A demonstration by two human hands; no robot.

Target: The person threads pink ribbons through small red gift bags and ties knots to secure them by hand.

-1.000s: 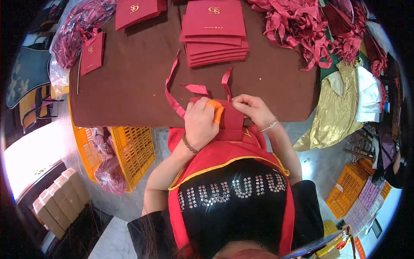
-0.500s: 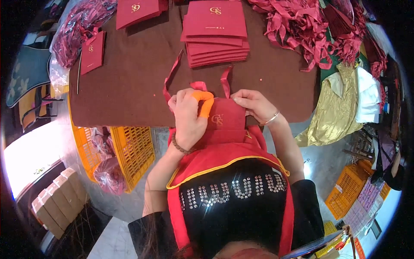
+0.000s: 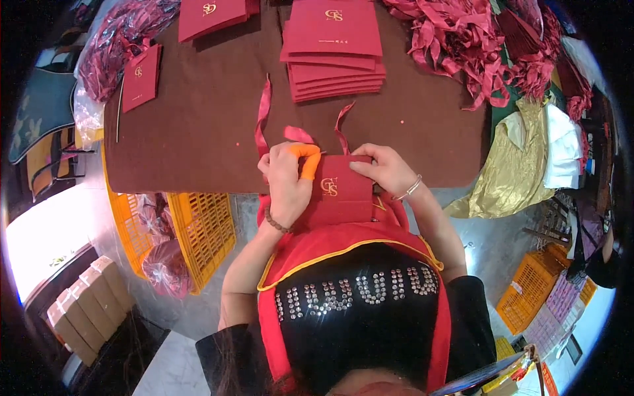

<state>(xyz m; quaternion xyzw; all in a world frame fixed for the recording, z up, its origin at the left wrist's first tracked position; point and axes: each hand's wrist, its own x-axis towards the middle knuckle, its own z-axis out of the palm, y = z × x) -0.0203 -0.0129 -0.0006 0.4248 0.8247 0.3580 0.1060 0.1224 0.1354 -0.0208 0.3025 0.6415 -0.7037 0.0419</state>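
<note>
A small dark-red paper bag (image 3: 347, 198) with a gold emblem lies flat at the table's front edge, against my red apron. My left hand (image 3: 288, 181) is closed at its upper left corner, an orange sleeve (image 3: 309, 158) covering the index finger. The left fingertips are partly hidden. My right hand (image 3: 389, 171) pinches the bag's top right edge, thumb on the front. A red ribbon (image 3: 262, 115) rises by my left hand, a short piece of ribbon (image 3: 298, 134) curls above it, and another ribbon (image 3: 342, 125) stands at the bag's top edge between my hands.
A stack of red bags (image 3: 333, 53) lies ahead on the brown-covered table (image 3: 198, 132). Another pile (image 3: 211, 16) and a single tagged bag (image 3: 141, 79) are left. Loose ribbons (image 3: 456, 46) heap at right beside gold cloth (image 3: 508, 165). Orange crates (image 3: 201, 231) stand below the table's left.
My right hand has slid left and inward along the bag's top edge. More of the bag's front faces up now. The left ribbon stands straighter, and the short piece has shifted left.
</note>
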